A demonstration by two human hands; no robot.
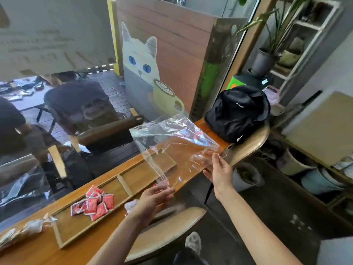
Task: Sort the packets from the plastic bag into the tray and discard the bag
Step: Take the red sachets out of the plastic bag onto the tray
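The red packets (94, 202) lie heaped in the tray's (61, 239) lower-left compartment, while the clear plastic bag (172, 142), seemingly empty, hangs mid-frame pinched by the left hand (154, 196) and right hand (217, 169), so discarding it apparently remains.
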